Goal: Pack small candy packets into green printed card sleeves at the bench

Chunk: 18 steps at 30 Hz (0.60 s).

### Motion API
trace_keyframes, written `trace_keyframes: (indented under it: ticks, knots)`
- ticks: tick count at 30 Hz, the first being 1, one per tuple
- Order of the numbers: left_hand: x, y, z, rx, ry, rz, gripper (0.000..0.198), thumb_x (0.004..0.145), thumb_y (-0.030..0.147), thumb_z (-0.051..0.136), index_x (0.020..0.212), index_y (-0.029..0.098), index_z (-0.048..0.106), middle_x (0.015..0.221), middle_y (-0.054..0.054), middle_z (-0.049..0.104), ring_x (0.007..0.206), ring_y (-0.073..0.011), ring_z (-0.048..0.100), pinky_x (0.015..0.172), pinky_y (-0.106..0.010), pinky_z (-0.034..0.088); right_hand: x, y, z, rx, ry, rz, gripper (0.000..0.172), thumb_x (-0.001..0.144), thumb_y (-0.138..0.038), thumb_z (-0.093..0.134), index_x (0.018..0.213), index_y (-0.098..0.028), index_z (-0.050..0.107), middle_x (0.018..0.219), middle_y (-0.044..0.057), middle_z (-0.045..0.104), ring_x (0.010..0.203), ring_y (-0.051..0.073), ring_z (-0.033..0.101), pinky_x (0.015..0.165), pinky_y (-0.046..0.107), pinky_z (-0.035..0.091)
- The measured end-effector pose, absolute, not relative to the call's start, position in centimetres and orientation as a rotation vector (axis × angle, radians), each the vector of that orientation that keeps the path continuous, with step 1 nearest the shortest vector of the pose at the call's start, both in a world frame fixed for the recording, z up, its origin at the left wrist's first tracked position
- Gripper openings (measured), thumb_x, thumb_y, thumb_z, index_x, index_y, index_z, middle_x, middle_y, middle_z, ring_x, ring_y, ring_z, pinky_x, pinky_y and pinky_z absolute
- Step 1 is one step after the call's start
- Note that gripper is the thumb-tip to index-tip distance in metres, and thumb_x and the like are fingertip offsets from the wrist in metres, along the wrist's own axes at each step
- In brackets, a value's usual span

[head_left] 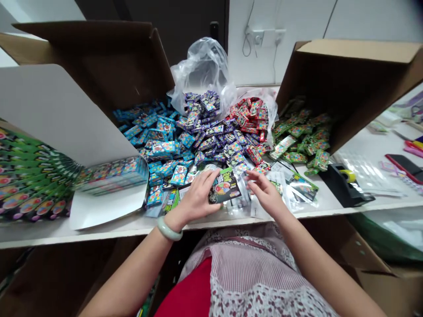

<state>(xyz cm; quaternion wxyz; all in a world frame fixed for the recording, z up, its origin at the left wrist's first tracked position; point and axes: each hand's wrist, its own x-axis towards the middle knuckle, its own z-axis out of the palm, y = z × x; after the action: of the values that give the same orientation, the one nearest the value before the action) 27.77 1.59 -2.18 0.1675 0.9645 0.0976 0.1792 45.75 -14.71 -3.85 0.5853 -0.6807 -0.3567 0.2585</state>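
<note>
Currently the left hand point(197, 197) has its fingers curled around a green-and-black card point(225, 186), gripping it just above the middle of the table's point(132, 226) front edge. The right hand point(266, 192) pinches a clear bag point(243, 194) that touches the card's right side, fingers nearly closed. Heaps lie behind: blue packets point(158, 136), purple packets point(206, 125), red packets point(253, 116) and green packets point(302, 138) spilling from a tipped cardboard box point(350, 75). A tape dispenser point(343, 185) sits near the right front edge.

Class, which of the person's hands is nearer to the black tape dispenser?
Right. The right hand lies left of the tape dispenser; the left hand, holding a green packet, is farther left, beyond the right hand.
</note>
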Motion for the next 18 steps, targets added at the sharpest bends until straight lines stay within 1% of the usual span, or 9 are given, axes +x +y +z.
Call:
trace_keyframes:
  ticks: [2,3,6,9,13,16,18]
  knots:
    - [27.3,1.5,-2.0,2.758,0.252,0.531,0.094,0.072,0.03,0.072,0.149,0.02,0.019,0.142,-0.016,0.04,0.133,-0.0317,0.039,0.112,-0.048,0.034,46.6,-15.3,-3.7,-1.597,-0.922,0.694,0.038,0.088,-0.043,0.051,0.117,-0.021,0.059,0.098,0.007,0.07,0.079,0.017,0.066,0.07,0.031,0.053]
    - [27.1,1.6,-1.9,2.765,0.261,0.546,0.093,0.072,0.031,0.071,0.149,0.021,0.02,0.142,-0.015,0.041,0.133,-0.0322,0.04,0.111,-0.049,0.035,47.4,-15.6,-3.8,-1.649,-0.997,0.693,0.036,0.088,-0.043,0.051,0.115,-0.021,0.062,0.095,0.006,0.072,0.079,0.017,0.066,0.071,0.031,0.053]
    - [26.5,2.8,-2.0,2.779,0.284,0.578,0.088,0.078,0.037,0.069,0.149,0.023,0.02,0.145,-0.014,0.041,0.134,-0.0323,0.04,0.112,-0.05,0.034,52.0,-15.9,-4.6,-1.909,-1.104,0.517,0.029,0.084,-0.04,0.057,0.103,-0.022,0.069,0.095,0.004,0.073,0.084,0.018,0.067,0.077,0.032,0.052]
    - [25.9,4.3,-2.5,2.785,0.307,0.578,0.083,0.082,0.042,0.065,0.149,0.025,0.019,0.147,-0.013,0.04,0.135,-0.0317,0.039,0.112,-0.05,0.034,58.0,-16.0,-5.7,-2.124,-0.95,0.308,0.021,0.083,-0.031,0.057,0.094,-0.019,0.071,0.093,0.007,0.073,0.085,0.021,0.066,0.081,0.037,0.05]
    - [25.7,5.7,-3.0,2.793,0.383,0.58,0.081,0.082,0.049,0.062,0.149,0.026,0.022,0.146,-0.012,0.041,0.132,-0.0342,0.042,0.109,-0.053,0.037,64.1,-16.0,-6.4,-2.288,-0.844,0.161,0.022,0.086,-0.026,0.053,0.097,-0.018,0.07,0.098,0.008,0.072,0.09,0.022,0.065,0.083,0.035,0.048]
    - [26.2,6.3,-3.2,2.808,0.413,0.548,0.079,0.082,0.05,0.06,0.148,0.026,0.024,0.145,-0.012,0.042,0.131,-0.0351,0.044,0.108,-0.053,0.039,66.7,-15.0,-5.8,-2.384,-0.814,0.081,0.022,0.088,-0.025,0.052,0.099,-0.018,0.07,0.105,0.01,0.071,0.097,0.022,0.063,0.087,0.034,0.045]
    - [26.9,6.5,-3.3,2.814,0.406,0.537,0.079,0.083,0.05,0.06,0.149,0.026,0.023,0.145,-0.012,0.042,0.131,-0.0354,0.044,0.107,-0.053,0.04,67.8,-13.7,-5.4,-2.433,-0.815,0.054,0.02,0.086,-0.024,0.055,0.098,-0.018,0.069,0.109,0.012,0.069,0.103,0.024,0.061,0.091,0.035,0.042]
